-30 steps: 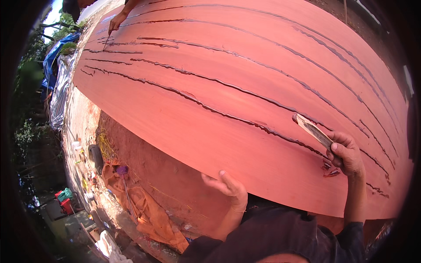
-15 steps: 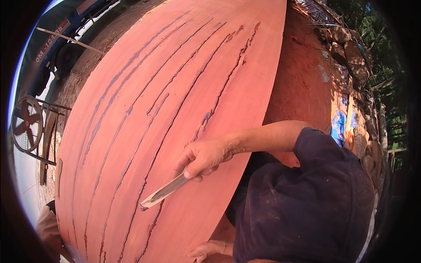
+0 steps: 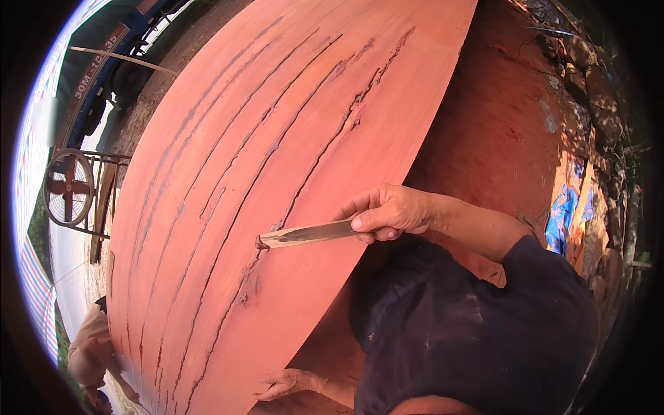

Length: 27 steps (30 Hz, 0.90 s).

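A large reddish slab, seemingly wood, is streaked lengthwise with several dark lines of paste. My right hand is closed around a flat wooden stick, thumb on its near side. Dark paste coats the stick's face, and a lump of paste clings to its tip, at the right-hand dark line. Smears and small clumps mark the slab just nearer than the tip. My left hand rests at the slab's near right edge, fingers stretched out and nothing seen in them.
Another person is at the lower left beyond the slab. A round fan stands at the left, near a blue truck. Reddish ground lies to the right, with blue sheeting and stones or logs further out.
My right hand has carried the stick up and to the right, and its tip is now at the right-hand line. The view has shifted, showing more of the other person.
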Each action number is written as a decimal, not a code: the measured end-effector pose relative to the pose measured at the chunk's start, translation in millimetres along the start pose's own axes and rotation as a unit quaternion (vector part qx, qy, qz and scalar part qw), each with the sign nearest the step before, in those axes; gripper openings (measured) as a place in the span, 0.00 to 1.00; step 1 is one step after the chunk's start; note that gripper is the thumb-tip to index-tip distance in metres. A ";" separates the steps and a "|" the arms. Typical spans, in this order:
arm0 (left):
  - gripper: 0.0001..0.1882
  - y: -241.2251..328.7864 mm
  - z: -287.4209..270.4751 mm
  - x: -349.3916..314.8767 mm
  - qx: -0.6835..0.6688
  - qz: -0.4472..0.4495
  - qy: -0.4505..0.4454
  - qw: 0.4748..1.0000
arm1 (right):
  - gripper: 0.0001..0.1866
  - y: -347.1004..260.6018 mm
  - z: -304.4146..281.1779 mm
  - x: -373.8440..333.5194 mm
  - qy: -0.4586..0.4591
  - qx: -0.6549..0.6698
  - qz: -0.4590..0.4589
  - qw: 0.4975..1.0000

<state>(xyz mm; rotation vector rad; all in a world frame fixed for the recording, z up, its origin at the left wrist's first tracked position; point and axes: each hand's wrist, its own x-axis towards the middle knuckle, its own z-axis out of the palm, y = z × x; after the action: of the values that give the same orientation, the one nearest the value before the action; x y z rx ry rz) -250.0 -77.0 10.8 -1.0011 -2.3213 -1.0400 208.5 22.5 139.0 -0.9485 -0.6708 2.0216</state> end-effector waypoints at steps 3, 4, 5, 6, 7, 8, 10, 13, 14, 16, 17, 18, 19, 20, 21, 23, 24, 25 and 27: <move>0.31 98.3 -1.8 -67.3 -0.228 0.020 -0.077 0.970 | 0.17 -9.6 -58.6 -46.6 0.042 0.034 -0.023 0.998; 0.29 128.7 -3.2 -88.5 -0.238 0.021 -0.107 0.965 | 0.17 -12.6 -77.5 -60.9 0.055 0.048 -0.033 0.997; 0.26 156.4 -3.7 -108.5 -0.259 0.032 -0.145 0.954 | 0.17 -14.8 -95.6 -75.5 0.072 0.058 -0.041 0.995; 0.24 181.2 -3.1 -126.1 -0.249 0.026 -0.154 0.956 | 0.17 -16.5 -112.2 -90.5 0.087 0.071 -0.053 0.992; 0.24 202.3 -1.9 -139.2 -0.243 0.021 -0.158 0.957 | 0.17 -17.1 -127.5 -104.7 0.111 0.087 -0.062 0.988; 0.23 219.7 -0.1 -148.0 -0.252 -0.004 -0.186 0.950 | 0.17 -17.7 -141.8 -119.9 0.118 0.088 -0.076 0.986; 0.23 246.4 4.1 -161.9 -0.293 -0.032 -0.221 0.930 | 0.17 -21.6 -167.6 -150.2 0.147 0.096 -0.095 0.980; 0.21 273.3 8.6 -173.6 -0.302 -0.008 -0.247 0.921 | 0.18 -26.4 -195.2 -187.4 0.219 0.114 -0.110 0.963; 0.21 280.8 9.3 -178.7 -0.279 0.032 -0.232 0.931 | 0.18 -29.8 -205.6 -195.4 0.220 0.113 -0.113 0.962; 0.22 296.4 13.0 -187.9 -0.285 0.097 -0.226 0.926 | 0.18 -30.9 -218.1 -212.1 0.240 0.135 -0.141 0.951; 0.22 304.6 15.6 -193.7 -0.281 0.120 -0.226 0.925 | 0.18 -32.1 -224.6 -217.8 0.252 0.139 -0.147 0.946; 0.22 311.2 18.7 -198.0 -0.293 0.131 -0.227 0.920 | 0.18 -32.9 -230.5 -222.6 0.256 0.143 -0.153 0.944; 0.23 317.0 21.3 -202.8 -0.307 0.145 -0.245 0.908 | 0.18 -32.9 -236.0 -225.8 0.262 0.150 -0.160 0.940; 0.24 321.0 24.6 -206.7 -0.279 0.152 -0.236 0.918 | 0.19 -32.0 -239.1 -227.8 0.266 0.160 -0.163 0.936; 0.25 323.6 27.3 -208.1 -0.251 0.163 -0.238 0.924 | 0.19 -32.3 -243.3 -229.9 0.267 0.157 -0.168 0.936; 0.26 324.5 33.2 -210.3 -0.202 0.182 -0.216 0.938 | 0.19 -34.8 -249.8 -233.1 0.270 0.159 -0.170 0.934; 0.26 323.9 35.9 -210.4 -0.183 0.191 -0.194 0.945 | 0.19 -36.8 -253.1 -233.4 0.269 0.162 -0.168 0.935; 0.25 323.3 39.4 -211.5 -0.164 0.199 -0.170 0.951 | 0.19 -40.1 -257.2 -234.2 0.275 0.159 -0.167 0.933; 0.24 321.8 45.3 -212.9 -0.134 0.201 -0.132 0.961 | 0.19 -49.9 -269.3 -234.9 0.278 0.151 -0.172 0.933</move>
<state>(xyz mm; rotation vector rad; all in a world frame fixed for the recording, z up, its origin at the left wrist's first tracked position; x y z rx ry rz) 128.0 12.5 5.9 -1.7265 -2.0674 -1.1194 542.9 -109.9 109.4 -1.0646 -0.1856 1.3977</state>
